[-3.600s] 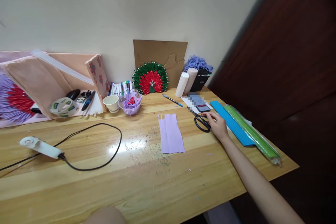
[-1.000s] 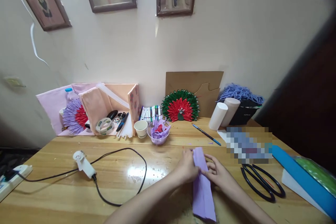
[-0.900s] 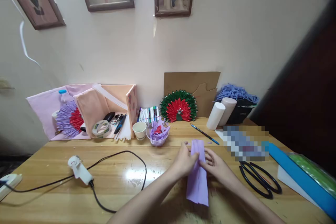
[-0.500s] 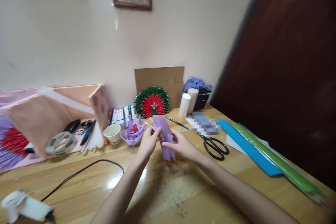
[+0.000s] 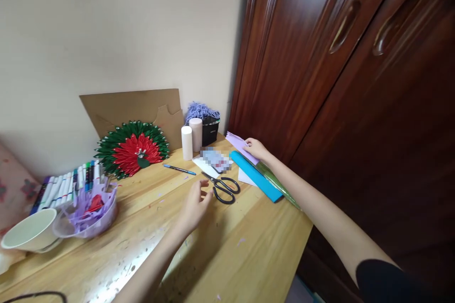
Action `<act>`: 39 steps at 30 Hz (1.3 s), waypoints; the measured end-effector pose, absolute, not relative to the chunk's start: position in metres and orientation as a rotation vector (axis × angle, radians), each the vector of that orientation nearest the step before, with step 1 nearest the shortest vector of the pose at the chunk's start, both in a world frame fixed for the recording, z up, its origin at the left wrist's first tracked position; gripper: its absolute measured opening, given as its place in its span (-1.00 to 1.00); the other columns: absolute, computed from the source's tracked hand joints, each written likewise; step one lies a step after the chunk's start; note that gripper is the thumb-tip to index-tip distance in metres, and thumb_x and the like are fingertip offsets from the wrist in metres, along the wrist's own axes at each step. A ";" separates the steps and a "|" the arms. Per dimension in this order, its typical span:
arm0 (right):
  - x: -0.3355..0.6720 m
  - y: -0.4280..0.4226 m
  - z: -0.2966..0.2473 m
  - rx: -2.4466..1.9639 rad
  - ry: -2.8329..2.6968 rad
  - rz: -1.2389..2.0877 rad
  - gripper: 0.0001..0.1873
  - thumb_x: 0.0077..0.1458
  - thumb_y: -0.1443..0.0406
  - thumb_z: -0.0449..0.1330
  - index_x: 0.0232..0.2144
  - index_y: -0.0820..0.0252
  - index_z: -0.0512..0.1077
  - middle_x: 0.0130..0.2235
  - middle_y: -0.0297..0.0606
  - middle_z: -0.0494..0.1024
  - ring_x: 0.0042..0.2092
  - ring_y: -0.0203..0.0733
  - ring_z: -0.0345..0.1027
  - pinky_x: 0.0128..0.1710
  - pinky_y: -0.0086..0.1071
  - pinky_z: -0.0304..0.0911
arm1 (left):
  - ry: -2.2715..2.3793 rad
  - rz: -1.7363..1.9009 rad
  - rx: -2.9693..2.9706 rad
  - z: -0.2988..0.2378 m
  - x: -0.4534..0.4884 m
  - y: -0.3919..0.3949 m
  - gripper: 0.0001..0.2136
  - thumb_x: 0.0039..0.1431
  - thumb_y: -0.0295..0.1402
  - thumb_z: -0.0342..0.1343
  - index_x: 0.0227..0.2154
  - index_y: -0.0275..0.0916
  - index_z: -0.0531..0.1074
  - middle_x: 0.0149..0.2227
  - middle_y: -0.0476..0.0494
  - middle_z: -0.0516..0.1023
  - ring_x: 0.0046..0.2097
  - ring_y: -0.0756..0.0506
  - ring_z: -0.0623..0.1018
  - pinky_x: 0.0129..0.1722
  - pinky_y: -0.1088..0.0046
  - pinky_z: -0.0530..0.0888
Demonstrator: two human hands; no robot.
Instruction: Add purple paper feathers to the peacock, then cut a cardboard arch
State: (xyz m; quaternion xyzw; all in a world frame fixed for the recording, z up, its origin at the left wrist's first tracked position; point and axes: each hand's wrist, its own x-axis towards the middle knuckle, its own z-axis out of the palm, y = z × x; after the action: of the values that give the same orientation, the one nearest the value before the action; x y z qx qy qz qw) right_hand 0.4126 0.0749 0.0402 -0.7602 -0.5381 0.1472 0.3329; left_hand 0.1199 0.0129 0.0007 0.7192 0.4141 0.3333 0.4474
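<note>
My right hand (image 5: 256, 148) grips a folded strip of purple crepe paper (image 5: 241, 146) at the far right of the table, over the end of a green roll in clear wrap (image 5: 275, 181). A flat blue sheet (image 5: 258, 180) lies just beneath and beside that roll. My left hand (image 5: 197, 201) hovers over the table with its fingers apart and curved, nothing in them. Close to its fingertips lie black-handled scissors (image 5: 224, 190), their blades pointing to the back left.
A clear bowl of purple scraps (image 5: 87, 220) and a white bowl (image 5: 30, 232) stand at left, before several markers (image 5: 67, 187). Behind are a green-and-red ribbon fan (image 5: 133, 149), cardboard (image 5: 131, 104), a pen (image 5: 179, 169) and two white cylinders (image 5: 191, 139). A dark wooden wardrobe (image 5: 284, 57) borders the right side.
The view has swung right. My right hand has carried the purple paper from the table's middle to the green roll. My left hand has let go of the paper and opened.
</note>
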 end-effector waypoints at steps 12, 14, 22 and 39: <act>0.413 0.080 0.019 -2.186 -1.548 0.305 -0.84 0.07 0.31 0.11 -0.29 0.27 0.42 -0.18 -0.17 0.53 -0.16 -0.18 0.39 -0.24 -0.45 0.24 | 1.023 0.741 1.651 -0.019 0.128 0.014 -0.74 0.07 -0.29 -0.01 -0.21 -0.30 0.35 -0.15 -0.28 0.51 -0.29 -0.12 0.55 -0.22 0.25 0.45; 0.405 0.054 0.006 -2.277 -1.599 0.295 -0.85 -0.09 0.34 0.26 -0.39 0.25 0.43 -0.26 -0.17 0.53 -0.19 -0.09 0.41 -0.23 -0.39 0.25 | 1.020 0.748 1.655 -0.015 0.126 0.014 -0.76 0.06 -0.31 -0.01 -0.22 -0.30 0.36 -0.15 -0.27 0.51 -0.28 -0.12 0.54 -0.22 0.26 0.44; 0.372 0.018 -0.024 -2.572 -1.528 0.046 -0.61 -0.01 0.40 0.16 -0.09 0.42 0.29 -0.06 0.24 0.39 0.01 0.20 0.27 -0.13 -0.15 0.21 | 0.982 0.794 1.686 -0.001 0.123 0.008 -0.78 0.08 -0.33 0.00 -0.21 -0.28 0.37 -0.16 -0.23 0.51 -0.29 -0.10 0.54 -0.21 0.27 0.44; 0.352 0.020 -0.016 -2.172 -1.763 -0.171 -0.70 0.03 0.32 0.10 -0.13 0.21 0.31 -0.11 0.01 0.38 -0.01 0.12 0.29 -0.08 -0.15 0.20 | 1.126 0.880 1.740 0.011 0.098 0.020 -0.79 0.14 -0.41 -0.04 -0.17 -0.30 0.33 -0.15 -0.26 0.48 -0.28 -0.06 0.52 -0.21 0.35 0.44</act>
State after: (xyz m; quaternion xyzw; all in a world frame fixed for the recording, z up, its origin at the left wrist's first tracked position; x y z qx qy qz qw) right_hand 0.3525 0.0204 -0.0155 -0.7638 -0.6201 -0.0602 0.1685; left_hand 0.0976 0.0199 0.0107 0.6977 0.4512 0.3527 0.4304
